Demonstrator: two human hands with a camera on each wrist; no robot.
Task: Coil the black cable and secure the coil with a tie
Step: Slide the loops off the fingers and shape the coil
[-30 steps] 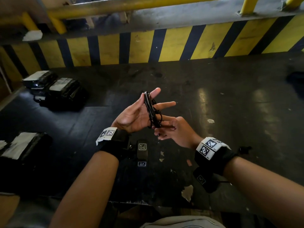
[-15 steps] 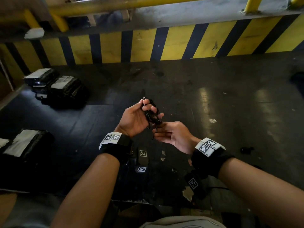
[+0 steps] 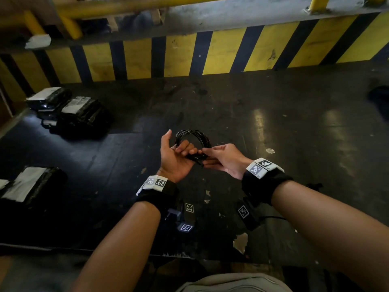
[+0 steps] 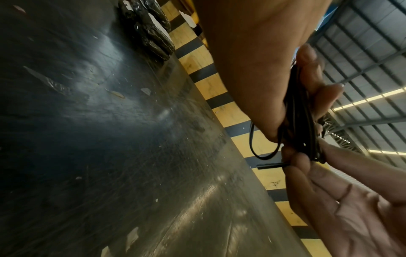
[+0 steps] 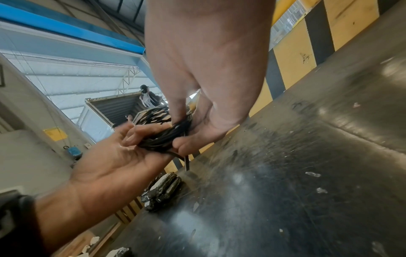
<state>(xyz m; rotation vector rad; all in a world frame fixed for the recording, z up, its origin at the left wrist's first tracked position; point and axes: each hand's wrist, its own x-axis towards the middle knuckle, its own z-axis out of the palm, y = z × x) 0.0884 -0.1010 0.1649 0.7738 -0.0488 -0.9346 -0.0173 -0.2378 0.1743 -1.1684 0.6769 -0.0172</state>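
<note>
The black cable (image 3: 193, 134) is wound into a small round coil held above the dark table (image 3: 284, 127). My left hand (image 3: 185, 149) grips the coil's near side, fingers curled over the strands. My right hand (image 3: 205, 153) pinches the same bunched part from the right, thumb and fingertips on it. In the left wrist view the cable (image 4: 294, 111) runs between my left fingers, and a short black end (image 4: 270, 166) sticks out beside my right fingers (image 4: 294, 161); I cannot tell whether it is cable or tie. In the right wrist view both hands meet on the cable (image 5: 167, 137).
Black wrapped packages with white labels (image 3: 82, 114) lie at the back left, another (image 3: 27, 186) at the near left. A yellow and black striped barrier (image 3: 221, 53) bounds the far side. A dark object (image 3: 380, 95) sits at the right edge. A person (image 5: 147, 97) stands far off.
My left fingers, straight with the cable wound on them a second ago, now curl on the coil. The coil has turned from edge-on into an open ring. My right hand stays at it.
</note>
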